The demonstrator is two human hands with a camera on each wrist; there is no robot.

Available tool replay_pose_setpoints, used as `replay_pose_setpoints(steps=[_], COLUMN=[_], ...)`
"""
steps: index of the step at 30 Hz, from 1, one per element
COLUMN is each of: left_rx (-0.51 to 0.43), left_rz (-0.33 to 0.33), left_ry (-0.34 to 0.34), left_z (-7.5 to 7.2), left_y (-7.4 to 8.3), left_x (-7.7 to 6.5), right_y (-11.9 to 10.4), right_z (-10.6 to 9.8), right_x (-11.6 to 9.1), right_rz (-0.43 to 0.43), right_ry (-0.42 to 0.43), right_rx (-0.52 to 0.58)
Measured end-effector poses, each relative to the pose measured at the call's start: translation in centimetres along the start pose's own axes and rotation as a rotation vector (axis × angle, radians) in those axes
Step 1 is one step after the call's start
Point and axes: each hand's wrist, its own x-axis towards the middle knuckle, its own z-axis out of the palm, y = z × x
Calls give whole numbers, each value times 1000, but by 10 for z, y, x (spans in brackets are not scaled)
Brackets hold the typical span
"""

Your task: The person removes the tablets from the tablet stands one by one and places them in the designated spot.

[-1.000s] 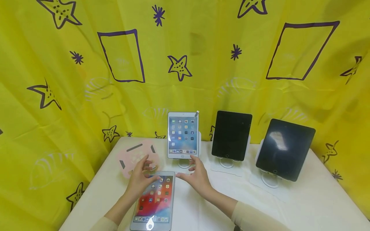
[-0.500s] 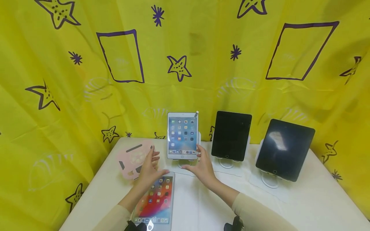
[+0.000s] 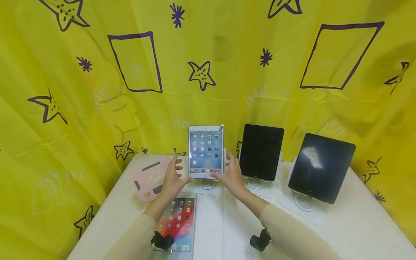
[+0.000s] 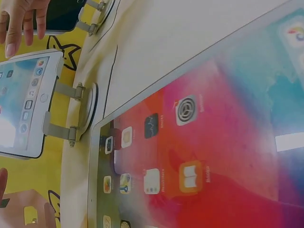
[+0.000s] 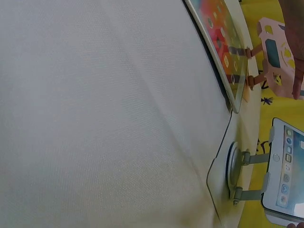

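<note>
A white tablet (image 3: 206, 151) with a lit home screen stands propped on a folding tablet stand (image 3: 208, 185). My left hand (image 3: 172, 180) is at its left side, fingers spread upward and thumb reaching toward the lower left corner. My right hand (image 3: 232, 177) is at its right side, with the thumb overlapping the lower right corner in the head view. The left wrist view shows my right hand (image 4: 23, 21) with fingers extended near the tablet's edge. A second lit tablet (image 3: 182, 225) with a red and blue wallpaper lies flat under my left forearm.
A pink stand (image 3: 152, 177) with cutouts is left of my left hand. Two dark-screened tablets, a middle one (image 3: 261, 151) and a larger right one (image 3: 321, 168), stand on stands at the right. A yellow patterned curtain (image 3: 227, 104) hangs behind the white-covered table (image 3: 354, 224).
Both hands have moved forward from over the flat tablet to the two sides of the propped white tablet. The tablets and stands have stayed in place.
</note>
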Motion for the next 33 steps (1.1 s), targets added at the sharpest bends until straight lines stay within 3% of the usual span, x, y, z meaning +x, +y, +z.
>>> replay_pose_setpoints(steps=[7,14,20,28,33], left_rx=[-101,-74,-20,-38,-36], left_rz=[-39,-71,-91,-184,-208], left_ry=[43,81,62,17,-27], left_z=[9,14,16,20,26], left_y=[0,-3,2,7,4], left_x=[9,26,37,53,57], right_y=[-1,-3,-2,-8,-11], right_z=[-3,-3,3,8,8], right_x=[9,22,33,38,38], right_rz=[23,84,96,112,159], right_ry=[-7,-30,-27,-14,-9], right_rx=[-39,-27,-35,-76,-78])
